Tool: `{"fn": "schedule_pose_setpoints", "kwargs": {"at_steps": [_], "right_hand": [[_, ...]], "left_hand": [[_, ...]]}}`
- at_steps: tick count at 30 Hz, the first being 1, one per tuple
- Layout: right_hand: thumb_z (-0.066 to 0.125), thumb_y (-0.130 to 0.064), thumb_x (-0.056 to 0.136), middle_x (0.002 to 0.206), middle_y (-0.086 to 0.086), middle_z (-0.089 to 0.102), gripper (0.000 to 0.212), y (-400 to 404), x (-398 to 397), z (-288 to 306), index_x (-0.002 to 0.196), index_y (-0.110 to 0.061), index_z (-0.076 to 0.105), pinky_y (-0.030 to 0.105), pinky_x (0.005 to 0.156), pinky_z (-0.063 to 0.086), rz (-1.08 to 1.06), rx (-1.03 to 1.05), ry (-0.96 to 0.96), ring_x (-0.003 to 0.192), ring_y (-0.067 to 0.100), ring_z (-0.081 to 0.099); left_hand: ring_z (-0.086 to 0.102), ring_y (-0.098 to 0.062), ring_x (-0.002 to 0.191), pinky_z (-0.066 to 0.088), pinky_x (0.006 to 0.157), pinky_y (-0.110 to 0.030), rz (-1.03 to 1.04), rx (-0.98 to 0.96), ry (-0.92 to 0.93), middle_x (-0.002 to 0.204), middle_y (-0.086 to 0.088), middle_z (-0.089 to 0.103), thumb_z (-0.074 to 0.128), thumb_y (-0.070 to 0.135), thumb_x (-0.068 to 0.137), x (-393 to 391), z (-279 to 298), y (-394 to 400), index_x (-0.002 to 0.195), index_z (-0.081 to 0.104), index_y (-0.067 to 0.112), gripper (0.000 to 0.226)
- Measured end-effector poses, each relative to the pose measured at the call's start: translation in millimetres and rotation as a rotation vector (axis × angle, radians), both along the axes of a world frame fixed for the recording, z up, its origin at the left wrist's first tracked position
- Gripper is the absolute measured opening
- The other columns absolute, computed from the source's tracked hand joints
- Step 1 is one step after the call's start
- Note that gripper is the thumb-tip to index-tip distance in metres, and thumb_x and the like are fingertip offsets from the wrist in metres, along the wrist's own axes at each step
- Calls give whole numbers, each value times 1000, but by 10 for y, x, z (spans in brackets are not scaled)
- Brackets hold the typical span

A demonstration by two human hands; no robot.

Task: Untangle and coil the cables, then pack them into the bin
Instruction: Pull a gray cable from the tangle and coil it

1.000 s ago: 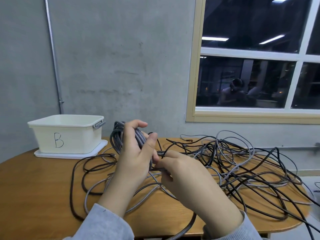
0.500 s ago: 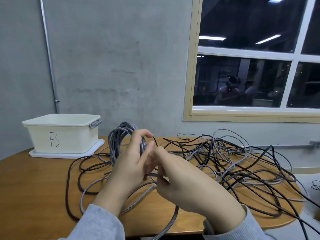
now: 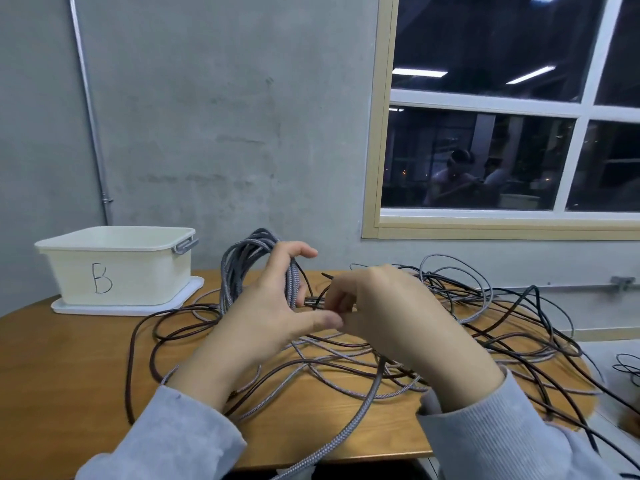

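My left hand [image 3: 273, 306] holds a coil of grey braided cable [image 3: 239, 268] upright above the table, its fingers curled round the loops. Just to its right, my right hand [image 3: 374, 306] pinches a strand of the same cable close to the coil. A loose grey braided length [image 3: 360, 407] runs from under my hands down past the table's front edge. A tangle of black, brown and grey cables [image 3: 485, 323] sprawls across the table's right half. The white bin [image 3: 117, 265] marked "B" stands at the back left, its inside hidden.
The bin sits on a white lid [image 3: 86, 308]. Dark loops of cable [image 3: 145, 341] lie on the wooden table [image 3: 62, 368] left of my hands. More cable [image 3: 627, 368] lies off the table's right edge. A concrete wall and window are behind.
My left hand has risen a little with the coil. My right hand has lifted and closed in toward the coil, bringing a strand with it. The view has shifted slightly.
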State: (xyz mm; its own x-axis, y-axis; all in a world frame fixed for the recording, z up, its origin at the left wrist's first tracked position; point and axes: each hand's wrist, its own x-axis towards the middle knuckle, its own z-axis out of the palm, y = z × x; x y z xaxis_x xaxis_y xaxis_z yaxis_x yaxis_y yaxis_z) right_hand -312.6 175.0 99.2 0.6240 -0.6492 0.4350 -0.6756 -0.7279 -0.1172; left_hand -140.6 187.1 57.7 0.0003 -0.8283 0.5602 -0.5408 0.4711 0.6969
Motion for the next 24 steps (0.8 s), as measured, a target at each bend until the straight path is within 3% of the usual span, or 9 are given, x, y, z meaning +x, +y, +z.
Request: {"fn": "schedule_pose_setpoints", "kwargs": {"at_steps": [3,7,10,12,15,17,21,24], "right_hand": [[68,-38,81,88,-8,68,15,-50,7,59,94,-30,68,32,75,52,-4,26,46,82,15,61],[63,-31,85,89,-5,67,9,-224,8,93,94,-30,67,37,77,54,-72,-24,64,83,17,61],[59,-21,86,88,-2,64,10,-377,-98,143,90,-29,63,37,76,56,-161,-45,58,82,20,61],[61,-24,88,88,-3,62,5,-460,-202,194,91,-27,60,31,73,54,-225,-60,40,80,18,58],[67,-41,84,85,-1,59,27,-490,-391,350,92,-19,54,27,59,44,-334,-102,-72,76,19,54],[70,-47,79,80,-2,54,38,-468,-494,507,88,-17,48,26,52,34,-392,-115,-165,73,19,50],[69,-39,83,83,5,62,30,-446,-574,793,87,-13,55,32,68,51,-442,-166,-255,74,25,61],[62,-25,91,89,9,66,14,-452,-624,900,95,-11,60,31,71,49,-422,-298,-365,78,26,62]], "left_hand": [[43,-10,60,40,62,-33,-18,76,-200,73,3,46,89,34,56,-20,137,1,109,35,57,79],[40,-5,51,36,54,-24,104,-19,-349,66,4,46,81,30,72,-25,313,-58,109,32,52,65],[41,-7,51,36,52,-23,224,-121,-276,68,1,47,78,28,77,35,434,-100,112,35,45,58],[43,-11,53,40,53,-29,274,-175,-152,69,-2,47,77,25,78,106,509,-133,111,38,41,53],[44,-15,54,48,52,-41,296,-224,-3,69,-2,46,78,24,77,156,656,-121,107,41,39,50],[44,-16,54,48,49,-41,266,-229,9,67,-3,45,78,26,78,121,743,-92,105,41,40,47],[40,-16,52,39,46,-34,170,-258,30,63,-3,43,74,24,81,-49,855,-76,100,44,42,40],[36,-8,48,36,47,-31,135,-268,23,64,-1,41,71,23,83,-165,917,-47,102,46,40,37]]}}
